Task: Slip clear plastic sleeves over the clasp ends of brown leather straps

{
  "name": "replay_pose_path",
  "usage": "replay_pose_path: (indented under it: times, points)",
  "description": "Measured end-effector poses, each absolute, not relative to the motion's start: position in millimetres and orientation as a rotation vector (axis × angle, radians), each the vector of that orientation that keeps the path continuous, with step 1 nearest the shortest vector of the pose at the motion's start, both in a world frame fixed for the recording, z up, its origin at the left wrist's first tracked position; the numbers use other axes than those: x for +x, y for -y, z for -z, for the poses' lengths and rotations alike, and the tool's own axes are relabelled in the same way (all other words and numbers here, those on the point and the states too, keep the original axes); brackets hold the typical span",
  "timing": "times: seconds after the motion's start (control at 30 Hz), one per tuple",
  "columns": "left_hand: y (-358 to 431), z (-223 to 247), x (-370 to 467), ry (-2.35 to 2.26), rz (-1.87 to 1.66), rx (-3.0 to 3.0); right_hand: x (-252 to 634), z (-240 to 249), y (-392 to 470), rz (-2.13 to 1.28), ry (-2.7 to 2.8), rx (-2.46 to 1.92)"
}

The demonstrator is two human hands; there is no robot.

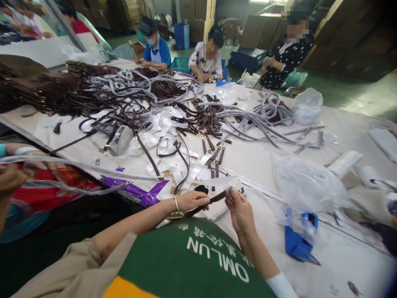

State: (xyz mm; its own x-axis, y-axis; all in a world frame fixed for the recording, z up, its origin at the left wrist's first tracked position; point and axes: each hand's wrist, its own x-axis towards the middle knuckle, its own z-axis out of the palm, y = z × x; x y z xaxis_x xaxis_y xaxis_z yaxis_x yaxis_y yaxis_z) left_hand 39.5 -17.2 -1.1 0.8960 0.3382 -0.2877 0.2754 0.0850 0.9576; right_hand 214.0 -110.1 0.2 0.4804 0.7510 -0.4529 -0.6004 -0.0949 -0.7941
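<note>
A dark brown strap (pixel 218 196) stretches between my two hands in front of my green apron. My left hand (pixel 194 200) is closed round it, and part of the strap hangs below the fingers. With thumb and fingers, my right hand (pixel 240 209) pinches the strap near its end, where something whitish and thin, perhaps plastic film, shows. A black bunched item (pixel 201 189) lies just beyond my left hand. Past my hands are white paper strips (pixel 198 167) and short brown straps with metal clasps (pixel 218 156).
Long straps, some in grey wrapping (pixel 248 128), pile up across the table (pixel 260 161). At right are plastic bags (pixel 310 182) and a blue tape dispenser (pixel 299 238). A neighbour's hand (pixel 12 178) holds a wrapped strap at left. Several people work across the table.
</note>
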Motion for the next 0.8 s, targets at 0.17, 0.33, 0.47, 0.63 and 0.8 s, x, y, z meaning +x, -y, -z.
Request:
replay_pose_path:
  times: [0.17,0.33,0.47,0.63,0.8]
  points:
    - [27.0,6.9,27.6,-0.701,-0.076,1.525,214.9,10.2,113.7,-1.119,0.171,-1.331]
    - [32.5,-12.8,36.7,-0.735,-0.137,1.455,202.0,10.4,116.6,-1.213,0.329,-1.431]
    - [30.8,-22.0,46.3,-0.730,-0.133,1.421,199.0,9.0,119.0,-1.219,0.627,-1.535]
    - [29.6,-17.9,46.0,-0.594,-0.146,1.257,204.1,13.8,121.1,-1.116,0.674,-1.565]
    - [28.6,-8.4,34.9,-0.384,-0.107,1.009,203.2,12.4,122.5,-1.198,0.673,-1.536]
